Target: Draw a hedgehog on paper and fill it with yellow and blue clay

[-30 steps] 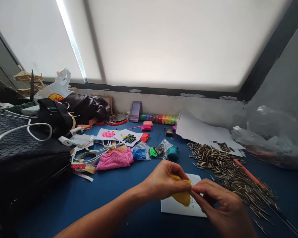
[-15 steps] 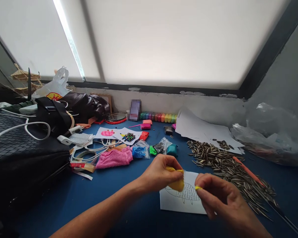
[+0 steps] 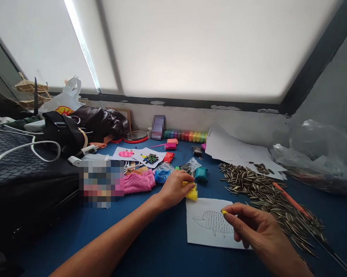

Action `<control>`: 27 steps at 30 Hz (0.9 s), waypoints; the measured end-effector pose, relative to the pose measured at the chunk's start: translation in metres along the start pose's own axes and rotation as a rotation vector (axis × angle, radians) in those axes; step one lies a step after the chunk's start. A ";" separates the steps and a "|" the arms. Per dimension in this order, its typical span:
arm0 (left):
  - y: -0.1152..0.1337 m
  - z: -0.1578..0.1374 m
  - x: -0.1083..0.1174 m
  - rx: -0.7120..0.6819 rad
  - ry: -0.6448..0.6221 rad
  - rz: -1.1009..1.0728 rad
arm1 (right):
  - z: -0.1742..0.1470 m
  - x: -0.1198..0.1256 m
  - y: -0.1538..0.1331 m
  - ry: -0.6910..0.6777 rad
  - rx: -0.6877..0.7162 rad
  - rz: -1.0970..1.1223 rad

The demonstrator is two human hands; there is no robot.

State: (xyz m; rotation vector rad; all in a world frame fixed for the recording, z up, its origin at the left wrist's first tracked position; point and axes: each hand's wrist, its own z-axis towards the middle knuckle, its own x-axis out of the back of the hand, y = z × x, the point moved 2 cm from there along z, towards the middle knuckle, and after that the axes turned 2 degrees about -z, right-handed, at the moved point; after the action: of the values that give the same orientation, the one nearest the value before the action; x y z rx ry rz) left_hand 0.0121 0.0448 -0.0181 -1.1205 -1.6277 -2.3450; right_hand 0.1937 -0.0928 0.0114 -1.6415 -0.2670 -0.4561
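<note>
Since the earlier frames your hands have come apart — your left hand (image 3: 175, 187) has carried the yellow clay lump (image 3: 191, 193) away to the paper's 11 o'clock corner, and your right hand (image 3: 252, 227) has come off with a pinched-off bit.

Nearest you, at 5 o'clock, your right thumb and forefinger are closed narrowly on that small yellow clay bit (image 3: 224, 211), holding it just above the hedgehog drawing (image 3: 212, 223) on the white paper (image 3: 202, 236). Your left fingers are wrapped around the lump, which rests on or just above the blue table (image 3: 150, 246) beside the paper's corner; I cannot tell whether it touches.

At 3 o'clock the pile of sunflower seeds (image 3: 266, 196) lies just beside the paper, with an orange stick (image 3: 289, 200) across it. Farther out at 12 o'clock sit the teal clay piece (image 3: 201, 174), the blue clay bag (image 3: 162, 175) and the pink cloth (image 3: 139, 181); beyond them, a row of coloured clay pots (image 3: 185, 135) lines the wall.

The bit is tiny — it could stick to your fingertip instead of the paper, or slip out and vanish among the seeds. The loose sheet may also slide if you press without your left hand steadying it.
</note>
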 end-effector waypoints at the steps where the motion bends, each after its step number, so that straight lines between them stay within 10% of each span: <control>1: 0.002 -0.001 0.001 -0.031 0.014 0.042 | 0.000 -0.001 -0.001 0.006 0.027 -0.018; 10: 0.041 -0.020 -0.013 -0.423 -0.279 0.465 | 0.004 0.006 0.003 0.085 0.231 -0.213; 27: 0.046 -0.011 -0.023 -0.134 -0.346 0.433 | 0.002 0.012 -0.001 0.145 0.368 -0.425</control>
State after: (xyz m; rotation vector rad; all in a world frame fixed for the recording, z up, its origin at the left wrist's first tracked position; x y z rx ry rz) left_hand 0.0433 0.0079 0.0019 -1.7796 -1.1546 -2.0824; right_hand 0.2045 -0.0917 0.0180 -1.1830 -0.5610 -0.7933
